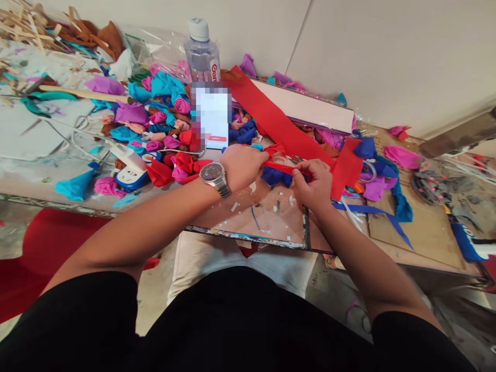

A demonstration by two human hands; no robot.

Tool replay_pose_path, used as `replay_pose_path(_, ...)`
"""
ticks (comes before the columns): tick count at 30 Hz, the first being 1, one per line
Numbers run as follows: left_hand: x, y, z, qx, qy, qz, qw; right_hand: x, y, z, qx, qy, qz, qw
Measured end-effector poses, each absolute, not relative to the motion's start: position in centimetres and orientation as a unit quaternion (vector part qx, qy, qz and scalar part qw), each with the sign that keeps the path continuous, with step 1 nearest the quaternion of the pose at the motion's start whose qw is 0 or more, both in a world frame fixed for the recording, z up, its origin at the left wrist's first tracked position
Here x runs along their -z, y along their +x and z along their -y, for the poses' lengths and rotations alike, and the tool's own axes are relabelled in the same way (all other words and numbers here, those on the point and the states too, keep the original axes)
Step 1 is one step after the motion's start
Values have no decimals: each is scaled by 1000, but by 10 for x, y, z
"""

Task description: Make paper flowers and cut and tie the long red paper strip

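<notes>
A narrow red strip (279, 166), folded or twisted and looking like crepe paper or thin cloth, stretches between my two hands over the table. My left hand (245, 164), with a watch (213, 174) on its wrist, pinches the strip's left end. At the other end, the fingers of my right hand (315, 185) are closed on it. Just below the strip lies a dark blue crumpled piece (276, 177). Behind my right hand, the metal tips of what may be scissors (296, 158) show partly. A long, wide red band (273, 116) runs diagonally behind both hands.
A lit phone (217, 116) leans upright before a water bottle (202, 57). Crumpled colourful pieces (134, 112) heap up on the left, near a power strip (134, 178) and green-handled pliers (34, 103). A blue ribbon (383, 213) lies right, over cardboard (414, 232). A wall rises behind.
</notes>
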State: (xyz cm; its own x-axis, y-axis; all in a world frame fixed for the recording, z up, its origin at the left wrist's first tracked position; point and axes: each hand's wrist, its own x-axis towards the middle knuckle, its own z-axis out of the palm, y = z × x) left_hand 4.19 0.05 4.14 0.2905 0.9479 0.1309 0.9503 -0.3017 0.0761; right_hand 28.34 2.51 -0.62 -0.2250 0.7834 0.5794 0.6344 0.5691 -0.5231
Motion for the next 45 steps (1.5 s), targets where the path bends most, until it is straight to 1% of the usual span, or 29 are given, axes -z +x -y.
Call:
replay_pose_path(7,-45,32,-6,85,-806,584,46,7,286,-29,-87,-474,763,432)
replay_pose_path(12,-45,26,-8,113,-801,583,80,7,286,-30,-90,-473,764,430)
replay_pose_path(16,-43,23,-9,109,-801,580,100,10,284,-29,-87,-464,779,413)
replay_pose_path(19,-42,23,-10,83,-802,585,93,11,283,-27,-81,-464,789,395)
replay_pose_path(22,-42,24,-10,55,-793,602,77,10,283,-27,-80,-471,784,397)
replay_pose_path(29,-43,25,-11,54,-775,629,44,7,286,-31,-70,-485,769,412)
replay_pose_path(34,-41,26,-10,51,-767,638,52,6,286,-31,-65,-481,775,405)
replay_pose_path(38,-38,30,-8,63,-798,597,60,7,283,-28,-70,-461,794,390)
replay_pose_path(45,-39,42,6,81,-880,468,3,9,278,-21,-108,-397,840,353)
